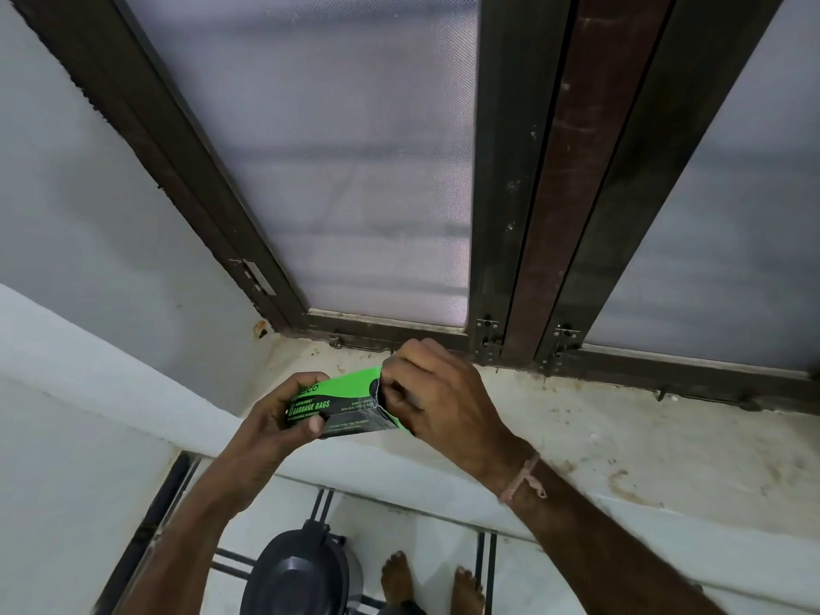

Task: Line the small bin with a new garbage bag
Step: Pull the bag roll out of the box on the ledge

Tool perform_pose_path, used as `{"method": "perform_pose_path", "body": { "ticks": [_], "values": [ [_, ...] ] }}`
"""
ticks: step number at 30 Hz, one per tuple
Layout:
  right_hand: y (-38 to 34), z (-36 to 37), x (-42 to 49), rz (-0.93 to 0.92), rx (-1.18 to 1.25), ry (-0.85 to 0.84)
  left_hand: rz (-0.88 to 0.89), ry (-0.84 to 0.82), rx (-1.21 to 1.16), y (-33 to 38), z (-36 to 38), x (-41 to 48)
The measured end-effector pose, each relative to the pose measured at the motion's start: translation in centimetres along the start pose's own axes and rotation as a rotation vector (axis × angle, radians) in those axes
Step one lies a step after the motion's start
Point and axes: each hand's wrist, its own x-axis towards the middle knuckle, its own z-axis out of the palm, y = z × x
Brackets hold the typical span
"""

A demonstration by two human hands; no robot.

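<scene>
The left hand (284,415) gripped the box (350,403) of bags above the sill (621,437), its long axis running left to right. The right hand (437,392) pinched at its open right end. The bin (301,574) stood below, near the feet

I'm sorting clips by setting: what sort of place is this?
Probably a room in a home, by a window: dark-framed mesh window screens above a stained sill, a pale tiled floor with a small dark bin, and the person's bare feet.
</scene>
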Motion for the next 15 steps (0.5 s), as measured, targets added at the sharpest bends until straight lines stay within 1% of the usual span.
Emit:
{"method": "perform_pose_path", "body": {
  "ticks": [4,7,9,12,13,15],
  "values": [
    [0.9,-0.5,-0.1,-0.003,-0.014,0.007,0.005,0.018,0.021,0.1,-0.3,0.0],
    [2.0,-1.3,-0.4,0.084,0.047,0.033,0.001,0.065,0.023,-0.1,-1.2,-0.2],
    [2.3,-1.5,-0.6,0.192,0.210,-0.007,-0.002,0.081,0.029,-0.2,-1.5,-0.2],
    [1.2,-0.9,-0.9,0.474,0.572,-0.070,0.009,0.109,0.027,-0.1,-1.3,0.1],
    [0.9,-0.4,-1.0,0.558,0.637,-0.089,0.017,0.116,0.035,-0.1,-1.1,0.4],
    [0.5,0.5,-1.2,0.669,0.677,-0.107,0.028,0.113,0.056,-0.4,-0.7,0.8]
  ]
}}
